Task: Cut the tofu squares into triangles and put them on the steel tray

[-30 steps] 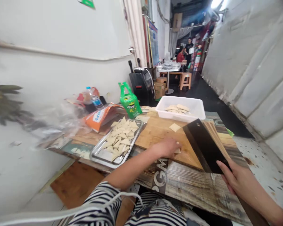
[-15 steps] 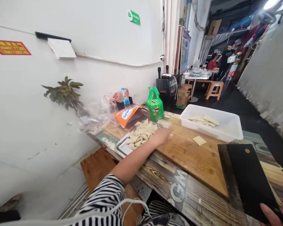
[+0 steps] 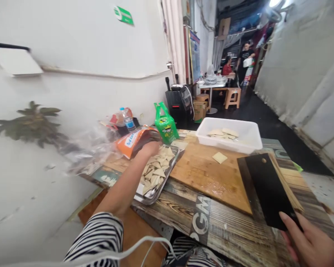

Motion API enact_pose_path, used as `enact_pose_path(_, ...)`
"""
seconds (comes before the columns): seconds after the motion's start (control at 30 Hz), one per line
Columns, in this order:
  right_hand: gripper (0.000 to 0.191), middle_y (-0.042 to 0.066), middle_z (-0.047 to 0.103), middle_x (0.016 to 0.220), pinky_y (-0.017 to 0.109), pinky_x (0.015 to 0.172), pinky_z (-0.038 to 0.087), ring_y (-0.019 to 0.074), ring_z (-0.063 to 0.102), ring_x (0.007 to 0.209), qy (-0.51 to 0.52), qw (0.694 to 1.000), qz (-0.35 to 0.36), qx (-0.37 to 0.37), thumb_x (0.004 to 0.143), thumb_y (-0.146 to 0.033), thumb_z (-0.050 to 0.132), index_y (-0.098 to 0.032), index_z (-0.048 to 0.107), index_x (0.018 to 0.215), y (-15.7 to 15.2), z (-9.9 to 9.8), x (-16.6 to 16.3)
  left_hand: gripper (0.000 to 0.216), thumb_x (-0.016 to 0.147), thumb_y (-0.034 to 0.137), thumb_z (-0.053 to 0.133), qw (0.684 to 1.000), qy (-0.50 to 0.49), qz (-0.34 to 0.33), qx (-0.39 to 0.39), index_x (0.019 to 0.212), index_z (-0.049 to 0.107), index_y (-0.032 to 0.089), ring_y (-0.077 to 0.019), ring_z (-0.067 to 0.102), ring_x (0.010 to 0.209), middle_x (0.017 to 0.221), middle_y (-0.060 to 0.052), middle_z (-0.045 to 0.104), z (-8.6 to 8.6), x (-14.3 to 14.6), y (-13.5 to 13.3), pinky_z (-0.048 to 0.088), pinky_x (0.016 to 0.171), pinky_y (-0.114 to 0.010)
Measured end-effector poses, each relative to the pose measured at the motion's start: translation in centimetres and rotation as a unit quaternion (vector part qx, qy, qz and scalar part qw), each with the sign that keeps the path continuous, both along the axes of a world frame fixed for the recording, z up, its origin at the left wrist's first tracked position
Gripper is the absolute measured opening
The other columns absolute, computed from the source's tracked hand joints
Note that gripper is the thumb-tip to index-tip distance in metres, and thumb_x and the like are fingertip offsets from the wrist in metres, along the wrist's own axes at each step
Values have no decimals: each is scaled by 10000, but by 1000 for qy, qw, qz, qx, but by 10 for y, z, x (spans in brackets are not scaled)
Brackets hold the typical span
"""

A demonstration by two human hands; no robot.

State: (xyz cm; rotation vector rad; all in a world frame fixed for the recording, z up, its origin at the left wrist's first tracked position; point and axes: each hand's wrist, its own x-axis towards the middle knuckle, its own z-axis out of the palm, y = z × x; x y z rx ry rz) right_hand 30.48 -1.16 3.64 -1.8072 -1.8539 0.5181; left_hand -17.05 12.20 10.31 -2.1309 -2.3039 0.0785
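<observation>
My left hand (image 3: 152, 149) is over the far end of a metal tray (image 3: 149, 200), beside the mouth of an orange bag (image 3: 129, 142); its fingers are hidden and blurred. A pile of pale, flat triangular pieces (image 3: 157, 172) that look like tofu fills the tray. My right hand (image 3: 308, 237) grips the handle end of a black cleaver (image 3: 267, 189), whose blade lies across the right edge of a wooden cutting board (image 3: 203, 181). One pale square piece (image 3: 219, 157) rests near the back of the board, apart from both hands.
A white plastic tub (image 3: 228, 144) with several pale slices stands behind the board. Around the tray's back are a green bag (image 3: 166, 128), a water bottle (image 3: 128, 120) and clear plastic wrapping (image 3: 83, 146). Two people are far off by a table (image 3: 213, 84).
My left hand has gone from the board's left edge leftwards over the tray. My right hand and the cleaver show more fully, as the view has turned right.
</observation>
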Motion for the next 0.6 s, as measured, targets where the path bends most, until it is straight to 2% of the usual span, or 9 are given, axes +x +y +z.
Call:
enact_pose_path(0.03, 417, -17, 498, 327, 321, 439, 454, 198, 518, 318, 29, 998, 14, -44, 868, -563, 274, -296, 371, 562, -1, 7, -2, 278, 848, 253, 512, 1000, -2, -14, 2, 1091, 602, 152, -215, 611, 974, 1018, -129, 669, -6, 14, 8, 451, 859, -303)
enact_pose_path(0.1, 410, -17, 521, 351, 321, 461, 456, 189, 531, 341, 69, 994, 26, -83, 887, -538, 288, -294, 366, 567, -3, 16, -5, 312, 868, 300, 491, 998, -14, -57, 12, 1133, 582, 161, -214, 587, 1035, 1092, -127, 648, -21, 54, 24, 438, 888, -306)
enact_pose_path(0.23, 385, -38, 494, 330, 307, 459, 437, 178, 520, 341, 90, 995, 16, -48, 908, -487, 341, -288, 359, 579, -7, 17, -5, 352, 878, 405, 460, 974, -65, -213, 43, 1105, 598, 174, -223, 576, 1054, 1130, -108, 636, -55, 157, 46, 437, 909, -313)
enact_pose_path(0.33, 370, -54, 502, 340, 300, 467, 440, 176, 528, 348, 106, 992, 9, -63, 915, -493, 346, -284, 361, 611, -9, 12, 0, 398, 831, 475, 506, 964, -72, -256, 28, 1042, 622, 158, -247, 594, 1013, 1087, -111, 651, -66, 211, 53, 452, 891, -329)
enact_pose_path(0.47, 343, -67, 500, 340, 302, 466, 432, 185, 528, 344, 116, 989, 2, -88, 913, -500, 354, -284, 368, 647, -11, 12, 4, 432, 783, 441, 558, 969, -66, -238, -26, 1057, 619, 112, -275, 587, 1031, 1090, -148, 645, -57, 234, 63, 455, 889, -343)
enact_pose_path(0.6, 344, -64, 495, 338, 298, 477, 431, 183, 531, 351, 111, 990, -2, -91, 911, -494, 354, -281, 352, 641, -10, 16, 3, 422, 705, 339, 640, 964, -72, -248, -64, 1084, 620, 156, -237, 601, 1003, 1101, -90, 653, -42, 237, 58, 471, 843, -286)
